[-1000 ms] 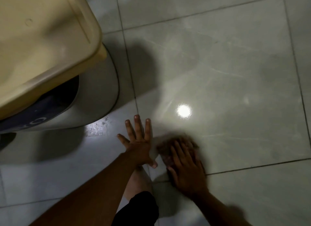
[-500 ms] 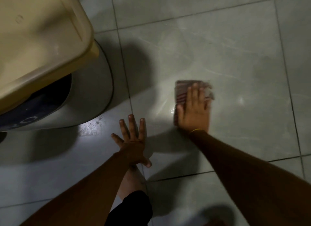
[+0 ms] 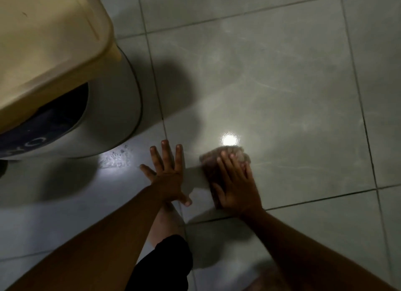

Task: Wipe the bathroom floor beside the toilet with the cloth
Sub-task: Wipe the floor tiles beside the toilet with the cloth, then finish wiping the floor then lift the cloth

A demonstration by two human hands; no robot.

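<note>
- Head view: the right hand (image 3: 235, 185) lies flat, palm down, on a folded reddish-brown cloth (image 3: 213, 168), pressing it onto the glossy grey-green tiled floor (image 3: 282, 84). The fingers are spread over the cloth rather than curled round it, so it is pinned, not gripped.
- The cloth sits on the large tile to the right of the pale rounded toilet base (image 3: 112, 117), just short of the grout line that crosses below the hand and just below a bright round light reflection (image 3: 229, 140). Its outline is blurred, so the exact folds cannot be told.
- As far as the blur allows, the cloth's long axis runs from the wrist up toward the reflection, roughly along the forearm, with its far end under the fingertips.
- The left hand (image 3: 167, 173) rests open and empty on the floor, fingers splayed, between the cloth and the toilet base, apparently as a prop for the body. It does not touch the cloth.
- A cream plastic lid (image 3: 50, 47) overhangs the toilet at the upper left corner of the view.
- To wipe well, I would keep the palm weight even so the cloth stays flat, overlap each stroke, and work toward the wet speckled patch (image 3: 116, 158) at the foot of the base, which looks not yet cleaned.
</note>
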